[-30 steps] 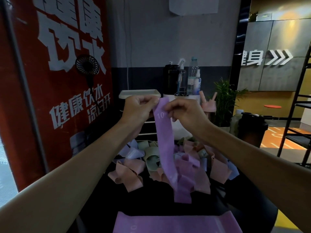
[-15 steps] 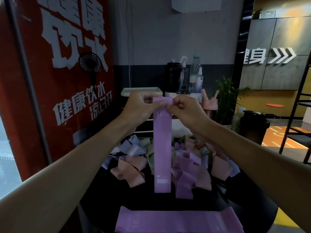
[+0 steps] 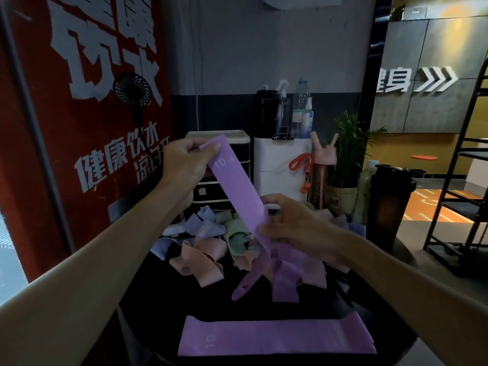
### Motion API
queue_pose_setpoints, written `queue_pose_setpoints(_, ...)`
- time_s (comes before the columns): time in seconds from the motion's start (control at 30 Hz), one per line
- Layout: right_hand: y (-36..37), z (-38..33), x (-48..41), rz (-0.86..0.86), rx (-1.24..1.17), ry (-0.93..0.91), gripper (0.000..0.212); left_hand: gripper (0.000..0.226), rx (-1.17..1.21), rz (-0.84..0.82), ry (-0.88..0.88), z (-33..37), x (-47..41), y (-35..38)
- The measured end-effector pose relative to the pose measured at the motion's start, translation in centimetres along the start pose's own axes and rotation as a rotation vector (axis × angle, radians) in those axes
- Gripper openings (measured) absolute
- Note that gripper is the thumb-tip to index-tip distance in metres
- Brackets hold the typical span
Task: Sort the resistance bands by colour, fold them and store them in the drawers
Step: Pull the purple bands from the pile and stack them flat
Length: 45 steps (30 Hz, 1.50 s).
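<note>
hidden: the lower end of the held purple band passes under the right hand and merges with the purple strips below it. Can't tell where it ends.
drawers: the dark drawer unit behind the pile is partly covered by the left hand and the band. Too dim to tell whether any drawer is open.
right fingers: only the thumb and knuckles are clear; the fingertips are behind the band.
cut off: both forearms run out at the bottom corners. The near rim of the black table is lost in shadow.
left hand: raised above the pile, pinching the band's top end between thumb and curled fingers, next to the "10 LB" print.
right hand: lower and nearer, back towards the camera. The thumb is on the band's front face and it grips the strip near its lower end.
held band: flat and taut between the two hands, slanting from upper left to lower right, above the pile and in front of the drawer unit.
pile: loose bands in pink, green, pale blue and purple, tangled at mid-table under the hands.
flat band: a second purple band lies flat across the near table edge, well apart from the hands, with a faint sideways "10".
background: white box with bottles on top just right of the drawers, and a small fan against the red poster.
</note>
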State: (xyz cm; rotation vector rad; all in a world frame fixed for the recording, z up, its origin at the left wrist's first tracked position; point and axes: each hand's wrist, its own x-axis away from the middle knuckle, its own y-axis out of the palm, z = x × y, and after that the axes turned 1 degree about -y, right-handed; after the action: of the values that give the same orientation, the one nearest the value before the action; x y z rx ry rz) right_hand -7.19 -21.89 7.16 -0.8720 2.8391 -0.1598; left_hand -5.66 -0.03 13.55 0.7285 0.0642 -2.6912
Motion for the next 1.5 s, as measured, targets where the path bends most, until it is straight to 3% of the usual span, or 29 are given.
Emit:
queue_pose_setpoints(0.17, -1.3, 2.3, 2.8, 0.016, -0.014, 0.013, 0.046, 0.005, 0.027, 0.067, -0.080, -1.6, 1.2, -1.5)
queue_pose_setpoints(0.43, -5.6, 5.9, 7.9, 0.132, -0.220, 0.052, 0.083, 0.005, 0.008, 0.160, -0.171, -5.0, 6.7, -4.5)
queue_pose_setpoints(0.57, -6.0, 6.9, 10.0, 0.226, -0.126, 0.080, 0.073, 0.003, -0.004, 0.181, -0.199, -6.4, 10.4, -5.6)
queue_pose_setpoints(0.73, -5.1, 8.7, 11.8, 0.500, -0.007, 0.133, 0.049, 0.007, -0.165, 0.126, -0.182, -8.9, 14.3, -6.8)
queue_pose_setpoints(0.8, -4.9, 9.7, 12.1, 0.612, 0.110, 0.127, 0.032, 0.014, -0.216, 0.112, -0.177, -9.9, 15.6, -6.9)
queue_pose_setpoints(0.9, -4.5, 11.2, 12.4, 0.686, 0.221, 0.082, 0.027, 0.022, -0.297, 0.037, -0.106, -10.9, 17.2, -7.0)
queue_pose_setpoints(1.1, -4.0, 13.6, 12.8, 0.722, 0.349, 0.012, 0.024, 0.035, -0.399, -0.013, -0.004, -11.9, 19.8, -7.1)
queue_pose_setpoints(1.5, -4.1, 14.5, 13.5, 0.622, 0.450, -0.064, 0.021, 0.020, -0.410, 0.010, 0.018, -13.6, 21.0, -7.3)
